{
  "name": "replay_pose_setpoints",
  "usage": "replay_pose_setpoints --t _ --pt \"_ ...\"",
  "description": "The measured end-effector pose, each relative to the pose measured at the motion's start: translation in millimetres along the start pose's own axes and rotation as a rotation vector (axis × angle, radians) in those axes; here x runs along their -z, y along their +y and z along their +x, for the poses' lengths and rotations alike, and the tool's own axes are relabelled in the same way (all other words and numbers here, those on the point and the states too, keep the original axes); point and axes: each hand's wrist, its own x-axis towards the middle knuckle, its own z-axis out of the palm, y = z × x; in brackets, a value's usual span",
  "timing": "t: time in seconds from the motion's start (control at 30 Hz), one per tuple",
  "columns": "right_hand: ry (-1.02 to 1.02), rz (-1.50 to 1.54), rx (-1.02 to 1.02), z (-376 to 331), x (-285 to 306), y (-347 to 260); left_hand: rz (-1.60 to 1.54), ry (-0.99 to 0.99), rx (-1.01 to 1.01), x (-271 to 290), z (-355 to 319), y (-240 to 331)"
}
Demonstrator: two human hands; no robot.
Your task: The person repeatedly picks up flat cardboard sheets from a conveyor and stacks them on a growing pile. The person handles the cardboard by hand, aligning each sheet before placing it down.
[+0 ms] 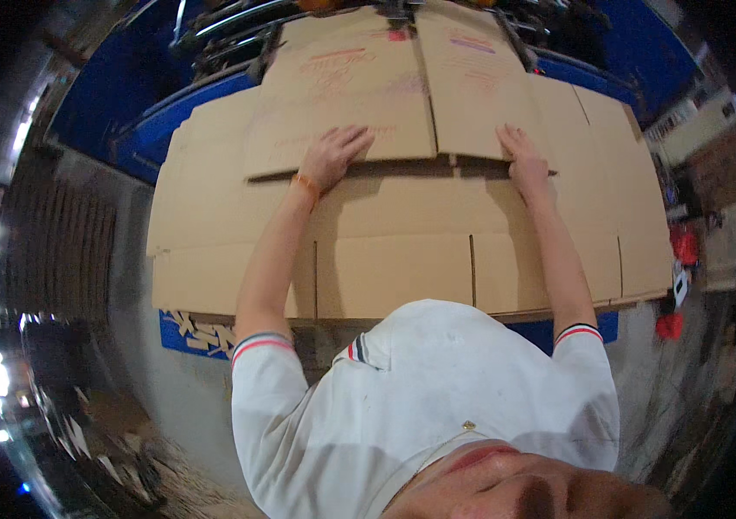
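Brown corrugated cardboard, head view: flattened box blank lies across blue desk; upper printed sheet overlaps it; left hand and right hand both open, palms flat, fingers spread on near edge of upper sheet; step looks like squaring stack; next likely needs even two-handed pressure; surface matte, slotted flaps, straight creases.

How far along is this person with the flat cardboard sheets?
Done: a large flattened brown cardboard box blank lies spread on the blue table. In hand: left hand and right hand press flat on the printed cardboard sheet on top. How much remains isn't visible.
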Motion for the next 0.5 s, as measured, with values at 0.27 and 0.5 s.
replay_pose_setpoints --t 0.27,0.5 --pt "0.145 0.069 -0.458 90.1 -63.7 78.3 0.162 -0.026 0.667 -29.8 27.8 -3.9" --pt "0.236 -0.316 -0.23 86.6 -85.2 131.3 0.527 0.092 1.295 19.2 -140.5 -108.4"
